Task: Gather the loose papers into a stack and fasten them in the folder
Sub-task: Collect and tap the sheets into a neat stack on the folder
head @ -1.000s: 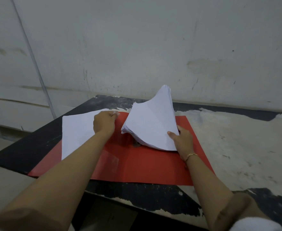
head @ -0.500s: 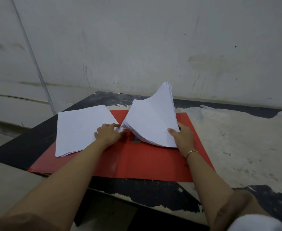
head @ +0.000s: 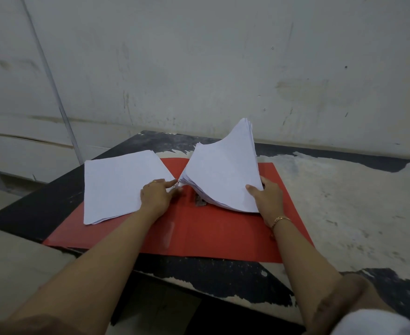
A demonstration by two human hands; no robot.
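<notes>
— Left hand [head: 156,197] has come off the far corner of the sheets [head: 119,187] and down beside the clip [head: 200,202]. The sheets have slid a little further left of it.
— And the stack [head: 223,175]?
— Right of the clip, on the right half of the folder [head: 223,235]. Its low edge sits at the clip and runs away from the person along the crease. Its free edge is bent up and stands well above the clip.
— Which hand is nearer the clip?
— The left, just left of it. The right hand [head: 268,198] is further right of the clip, at the stack's raised edge.
— Grips?
— The right grasps that edge, thumb on the front face, fingers behind. The left stretches index and thumb to the stack's low corner. Whether they pinch a leaf, I cannot tell.
— The folder?
— Open flat, its crease passing by the clip. The half left of the clip lies partly under the sheets.
— My guess is that the next move happens at the clip, under the lifted stack.
— Likely, and the left hand is placed for it. The table [head: 344,201] carries everything.
</notes>
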